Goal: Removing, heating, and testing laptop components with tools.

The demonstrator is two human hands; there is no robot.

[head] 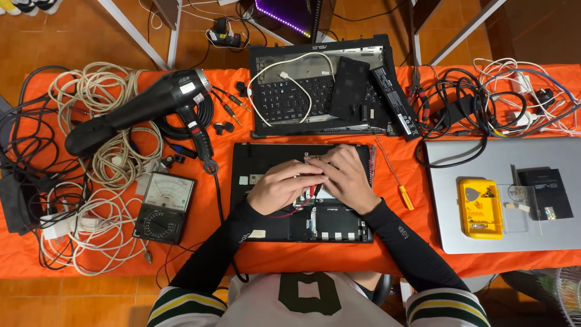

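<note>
I see my two hands close together over an opened black laptop base (272,227) that lies in the middle of the orange worktop (302,257), right in front of me. My left hand (279,186) is curled, with its fingers bent down onto the inside of the base. My right hand (347,178) is curled too and touches the left one. Thin red and black wires (296,209) run out from under my hands, and I seem to pinch small probes (316,189) with my fingertips, but I cannot tell which hand holds which.

Just to the left of the base sits a meter with a dial (163,207). Above it lies a big black heat gun (148,106) on a heap of white cables (100,175). Behind the base is another taken-apart laptop with its keyboard (290,100) showing. A thin screwdriver with a yellow handle (396,181) lies just right of my right hand. Farther right, a yellow tool box (480,208) rests on a closed silver laptop (484,166).
</note>
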